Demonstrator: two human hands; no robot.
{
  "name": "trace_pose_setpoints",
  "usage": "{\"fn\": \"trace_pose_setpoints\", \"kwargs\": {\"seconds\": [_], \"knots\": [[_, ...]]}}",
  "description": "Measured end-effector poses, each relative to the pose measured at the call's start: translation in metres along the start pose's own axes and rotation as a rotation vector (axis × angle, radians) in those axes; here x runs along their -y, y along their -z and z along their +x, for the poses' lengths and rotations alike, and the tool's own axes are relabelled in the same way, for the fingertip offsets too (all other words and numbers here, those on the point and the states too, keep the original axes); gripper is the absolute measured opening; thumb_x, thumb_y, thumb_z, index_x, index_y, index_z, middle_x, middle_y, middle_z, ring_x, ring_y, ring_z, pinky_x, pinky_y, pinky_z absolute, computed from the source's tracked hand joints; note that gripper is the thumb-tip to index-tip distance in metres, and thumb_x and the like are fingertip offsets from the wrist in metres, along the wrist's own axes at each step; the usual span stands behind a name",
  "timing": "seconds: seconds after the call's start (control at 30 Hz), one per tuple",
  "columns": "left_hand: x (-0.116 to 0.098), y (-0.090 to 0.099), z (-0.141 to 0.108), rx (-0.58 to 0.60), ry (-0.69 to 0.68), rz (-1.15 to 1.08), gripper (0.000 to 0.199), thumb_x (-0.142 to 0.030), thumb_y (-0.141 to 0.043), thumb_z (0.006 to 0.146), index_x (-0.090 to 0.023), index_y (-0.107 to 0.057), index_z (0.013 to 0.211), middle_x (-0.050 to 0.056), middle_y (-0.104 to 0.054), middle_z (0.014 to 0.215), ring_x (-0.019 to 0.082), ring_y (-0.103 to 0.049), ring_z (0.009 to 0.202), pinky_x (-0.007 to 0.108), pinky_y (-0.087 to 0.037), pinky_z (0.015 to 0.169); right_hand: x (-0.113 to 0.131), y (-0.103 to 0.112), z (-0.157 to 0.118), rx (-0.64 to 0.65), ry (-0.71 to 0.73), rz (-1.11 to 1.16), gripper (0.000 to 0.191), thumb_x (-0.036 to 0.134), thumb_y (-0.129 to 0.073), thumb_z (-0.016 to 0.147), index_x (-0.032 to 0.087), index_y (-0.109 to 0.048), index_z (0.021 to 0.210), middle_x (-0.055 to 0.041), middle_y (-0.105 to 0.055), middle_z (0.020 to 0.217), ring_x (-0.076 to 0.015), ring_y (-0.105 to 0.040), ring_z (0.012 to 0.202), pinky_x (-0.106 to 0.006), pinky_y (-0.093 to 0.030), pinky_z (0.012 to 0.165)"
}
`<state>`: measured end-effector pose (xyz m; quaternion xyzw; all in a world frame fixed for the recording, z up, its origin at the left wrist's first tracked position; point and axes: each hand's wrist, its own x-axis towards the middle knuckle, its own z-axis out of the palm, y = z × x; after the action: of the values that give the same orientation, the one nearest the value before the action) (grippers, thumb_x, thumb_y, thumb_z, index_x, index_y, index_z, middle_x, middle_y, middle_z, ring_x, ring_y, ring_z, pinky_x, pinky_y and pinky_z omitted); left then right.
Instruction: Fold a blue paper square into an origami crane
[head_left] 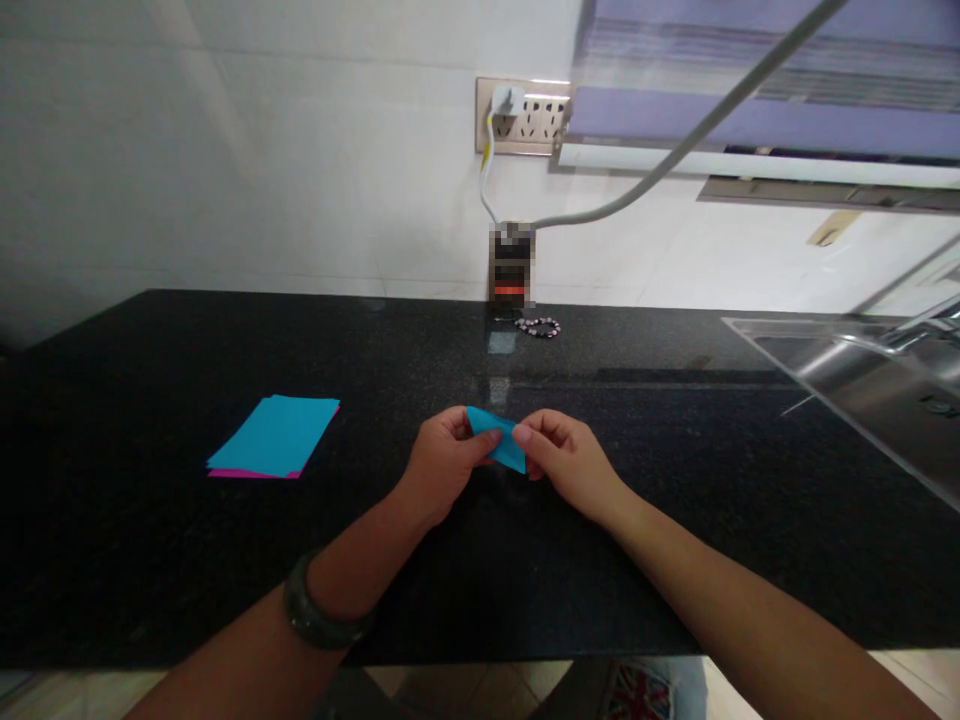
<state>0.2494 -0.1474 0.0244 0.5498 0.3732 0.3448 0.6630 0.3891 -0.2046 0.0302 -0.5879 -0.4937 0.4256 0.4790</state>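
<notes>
A small folded piece of blue paper [508, 452] is held between both hands, just above the dark countertop. My left hand [448, 452] grips its left side, the thumb lying across the front. On the right edge, my right hand [561, 450] pinches the paper between thumb and fingers. Parts of the paper are covered by the thumbs, and the fingers behind it are mostly hidden. Off to the left lies a stack of paper sheets [277, 436], blue on top with a magenta edge showing below.
Black speckled countertop [420, 600] spans the view. Against the wall stands a phone-like device [511, 270], partly pixelated, with a beaded strap [541, 327] and a cable. A wall socket [529, 118] is above it. At the right is a steel sink [885, 370].
</notes>
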Motion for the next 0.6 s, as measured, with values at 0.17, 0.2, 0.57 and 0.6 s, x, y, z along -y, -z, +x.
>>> {"fn": "trace_pose_setpoints", "kwargs": {"seconds": [0.17,0.2,0.57,0.6], "knots": [[0.001,-0.002,0.0,-0.016,-0.088,0.125,0.013,-0.021,-0.064,0.063,-0.014,-0.056,0.071,-0.001,-0.06,0.063,0.012,-0.056,0.062,0.024,-0.045,0.059,-0.009,-0.004,0.002,-0.106,0.073,-0.243,0.018,0.032,-0.052,0.074,0.016,-0.053,0.065,0.0028,-0.048,0.054,-0.0087,-0.044,0.048,-0.02,-0.034,0.045],[0.001,-0.003,0.0,-0.004,-0.096,0.14,0.013,-0.021,-0.064,0.064,-0.015,-0.058,0.073,0.0,-0.061,0.066,0.012,-0.057,0.063,0.024,-0.045,0.06,-0.01,-0.004,0.002,-0.121,0.088,-0.277,0.018,0.03,-0.05,0.075,0.016,-0.054,0.065,0.0024,-0.049,0.054,-0.009,-0.044,0.049,-0.02,-0.034,0.045],[-0.002,-0.006,-0.004,-0.001,-0.092,0.25,0.015,-0.029,-0.06,0.068,-0.015,-0.061,0.071,0.0,-0.06,0.063,0.012,-0.055,0.059,0.024,-0.044,0.055,-0.009,-0.003,0.0,-0.153,0.196,-0.421,0.013,0.016,-0.044,0.073,0.017,-0.053,0.064,0.003,-0.046,0.054,-0.0089,-0.041,0.051,-0.02,-0.031,0.047],[-0.002,-0.006,-0.004,0.0,-0.098,0.253,0.014,-0.029,-0.06,0.069,-0.015,-0.061,0.071,0.0,-0.06,0.062,0.012,-0.054,0.058,0.023,-0.044,0.055,-0.009,-0.003,0.0,-0.151,0.199,-0.425,0.013,0.016,-0.044,0.073,0.017,-0.053,0.064,0.0032,-0.046,0.054,-0.0089,-0.041,0.051,-0.02,-0.031,0.047]]}}
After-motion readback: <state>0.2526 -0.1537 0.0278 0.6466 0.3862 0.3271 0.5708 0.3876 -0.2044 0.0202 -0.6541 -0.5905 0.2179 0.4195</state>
